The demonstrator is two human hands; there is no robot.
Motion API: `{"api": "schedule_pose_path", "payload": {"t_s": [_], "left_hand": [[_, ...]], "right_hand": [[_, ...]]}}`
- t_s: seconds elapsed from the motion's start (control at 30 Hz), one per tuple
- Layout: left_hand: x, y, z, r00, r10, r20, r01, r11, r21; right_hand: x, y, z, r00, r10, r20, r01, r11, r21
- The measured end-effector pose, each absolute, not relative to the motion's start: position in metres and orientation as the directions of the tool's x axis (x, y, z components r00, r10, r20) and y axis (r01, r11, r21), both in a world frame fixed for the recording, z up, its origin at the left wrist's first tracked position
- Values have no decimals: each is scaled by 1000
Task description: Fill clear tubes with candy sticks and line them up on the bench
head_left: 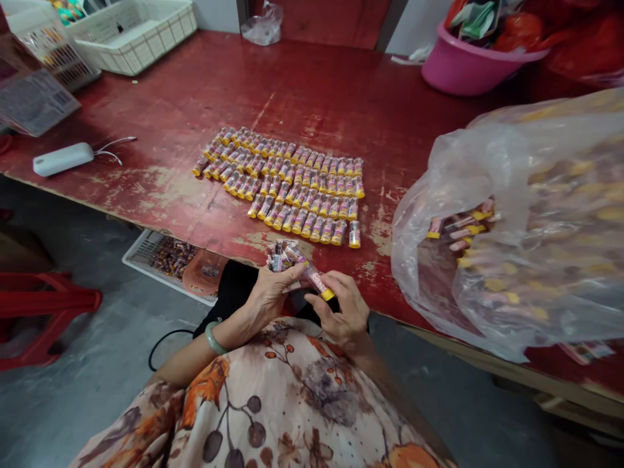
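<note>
At the table's front edge, my left hand (275, 286) is closed around a bunch of small printed wrappers (284, 255), whose exact kind is too small to make out. A clear tube with a yellow cap (319, 284) slants between my two hands. My right hand (347, 309) grips it near the yellow end with thumb and fingers, while its upper end meets the wrappers at my left hand. Just beyond lie several rows of similar yellow-capped tubes (297, 188), side by side on the red table (195, 214).
On the right, a large clear plastic bag (517, 214) holds many tubes. A pink basin (478, 62) stands at the back right, and white baskets (136, 39) at the back left. A white device (63, 159) lies left. Below the edge sits a low crate (141, 257); a red stool (49, 305) stands left.
</note>
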State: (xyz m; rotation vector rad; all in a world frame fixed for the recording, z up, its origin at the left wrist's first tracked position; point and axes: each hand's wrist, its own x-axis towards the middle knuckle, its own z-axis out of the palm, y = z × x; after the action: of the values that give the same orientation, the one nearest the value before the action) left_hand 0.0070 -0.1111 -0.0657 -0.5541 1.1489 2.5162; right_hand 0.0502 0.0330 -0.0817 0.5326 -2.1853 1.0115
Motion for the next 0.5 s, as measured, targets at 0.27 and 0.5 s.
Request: {"api": "schedule_pose_path", "payload": {"t_s": [0.27, 0.5], "left_hand": [[3, -114, -61, -818, 220, -531, -536, -627, 566], [14, -110, -54, -830, 297, -471, -554, -535, 638]], "right_hand": [[48, 45, -70, -791, -102, 604, -588, 400, -703], [41, 34, -73, -711, 38, 703, -594, 502, -628]]}}
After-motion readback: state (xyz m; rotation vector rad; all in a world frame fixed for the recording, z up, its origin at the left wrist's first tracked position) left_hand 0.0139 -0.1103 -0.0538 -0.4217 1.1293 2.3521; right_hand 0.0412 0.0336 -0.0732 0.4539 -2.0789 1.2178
